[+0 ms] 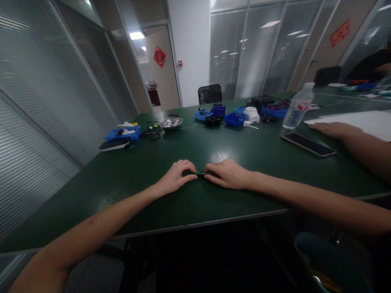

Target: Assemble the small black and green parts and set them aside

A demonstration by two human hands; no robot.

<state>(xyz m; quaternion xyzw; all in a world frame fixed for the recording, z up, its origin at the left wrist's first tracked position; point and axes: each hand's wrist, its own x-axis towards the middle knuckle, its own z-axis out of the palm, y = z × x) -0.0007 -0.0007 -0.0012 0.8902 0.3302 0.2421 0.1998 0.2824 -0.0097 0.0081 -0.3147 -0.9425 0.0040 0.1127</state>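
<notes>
Just above the table near its front edge, both hands meet with their fingertips a short gap apart. My left hand (180,176) is closed in a pinch on the left end of a small green piece (198,173), which looks like a tiny circuit board. From the right, my right hand (227,174) pinches a thin silvery piece (202,173) that touches or joins the green one. Fingers hide most of both pieces, so their exact kind cannot be made out.
Blue bins (235,119), a metal bowl (171,123) and cables (152,131) stand farther back on the green table (146,162). To the right are a water bottle (298,108), a phone (308,144) and another person's hand (332,129) on white paper (366,122).
</notes>
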